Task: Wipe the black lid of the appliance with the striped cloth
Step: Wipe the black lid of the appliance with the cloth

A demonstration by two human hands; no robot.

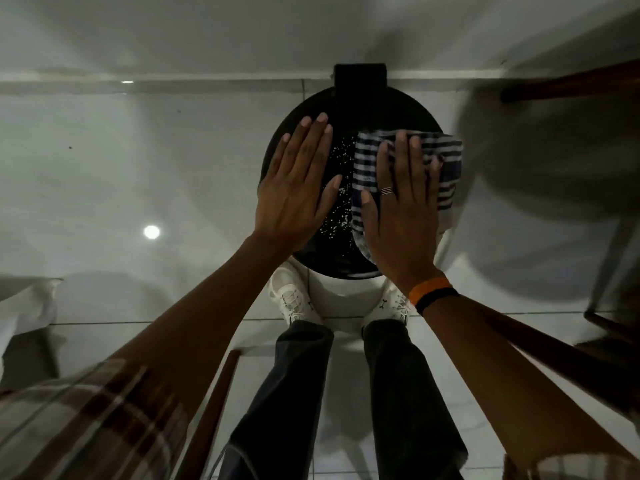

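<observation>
Hands flat, fingers spread: left hand (pixel 294 188) on black lid (pixel 346 258), right hand (pixel 401 216) pressing striped cloth (pixel 446 168).

Both hands flat, palms down, arms reaching forward.

Left hand (pixel 294 188) open, fingers together and straight, thumb splayed to the right; forearm bare, plaid sleeve at the elbow. Right hand (pixel 401 209) open and pressed flat, fingers extended forward, thumb out to the left; ring on one finger, orange and black bands on the wrist. Hands side by side, near, not touching.
</observation>
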